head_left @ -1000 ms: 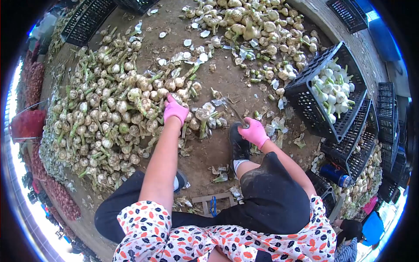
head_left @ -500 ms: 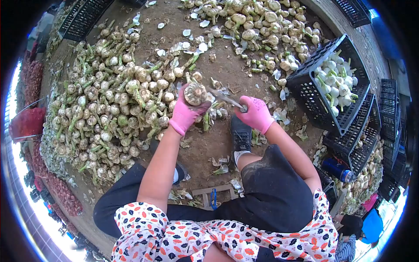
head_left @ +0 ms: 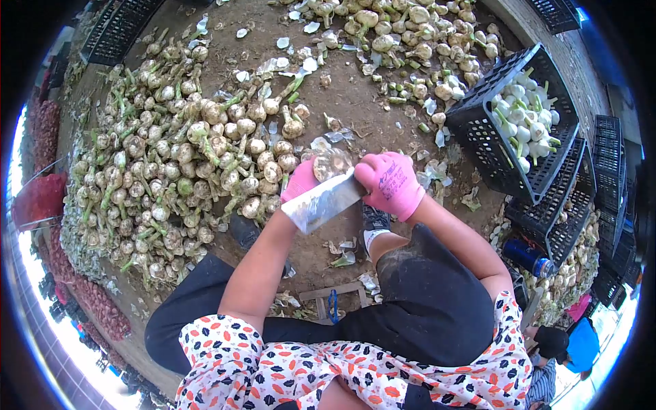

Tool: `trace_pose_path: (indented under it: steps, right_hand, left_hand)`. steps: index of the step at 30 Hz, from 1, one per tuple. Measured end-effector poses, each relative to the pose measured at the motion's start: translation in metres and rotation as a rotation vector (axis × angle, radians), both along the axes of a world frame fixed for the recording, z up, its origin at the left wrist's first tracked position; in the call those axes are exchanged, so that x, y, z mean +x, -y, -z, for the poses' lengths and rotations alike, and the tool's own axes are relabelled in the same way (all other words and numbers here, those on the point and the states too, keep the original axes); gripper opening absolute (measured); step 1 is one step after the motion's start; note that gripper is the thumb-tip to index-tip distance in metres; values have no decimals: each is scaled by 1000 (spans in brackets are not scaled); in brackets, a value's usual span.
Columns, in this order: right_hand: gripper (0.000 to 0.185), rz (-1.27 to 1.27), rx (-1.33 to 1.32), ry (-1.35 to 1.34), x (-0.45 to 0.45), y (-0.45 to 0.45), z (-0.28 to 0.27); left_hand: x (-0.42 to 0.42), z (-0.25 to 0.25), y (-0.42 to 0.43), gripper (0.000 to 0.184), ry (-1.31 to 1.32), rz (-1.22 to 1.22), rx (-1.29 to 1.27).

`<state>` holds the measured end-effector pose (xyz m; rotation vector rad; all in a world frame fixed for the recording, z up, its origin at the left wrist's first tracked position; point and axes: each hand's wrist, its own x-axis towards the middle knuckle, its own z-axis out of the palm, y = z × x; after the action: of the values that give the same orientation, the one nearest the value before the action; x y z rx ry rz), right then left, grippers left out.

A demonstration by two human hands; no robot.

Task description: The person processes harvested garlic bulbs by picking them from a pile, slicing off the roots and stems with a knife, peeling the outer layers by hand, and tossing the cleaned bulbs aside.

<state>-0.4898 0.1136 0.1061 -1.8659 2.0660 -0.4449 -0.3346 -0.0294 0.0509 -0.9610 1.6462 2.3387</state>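
A garlic bulb is held at the centre of the frame by the left hand, gloved in pink; its fingers are partly hidden but appear to be wrapped around the bulb. A broad knife is gripped by the right hand, just right of centre, with the fingers clenched on a handle that is concealed in the fist. The knife is slanted toward the lower left, its far end crossing the left arm in view; whether the bulb is touched by it cannot be told. For clean work, the bulb should be gripped firmly from behind, with the left fingertips tucked clear of the edge. Strokes are best made short and steered from the wrist, with the edge directed away from the arm. Shallow cuts would be advisable, so that the cloves are not nicked.
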Motion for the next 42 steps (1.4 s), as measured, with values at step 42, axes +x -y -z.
trace_pose_path:
  steps: [42]
  right_hand:
    - [29, 744, 348, 630, -11, -40, 97]
  left_hand:
    - [66, -35, 212, 70, 907, 232, -1058]
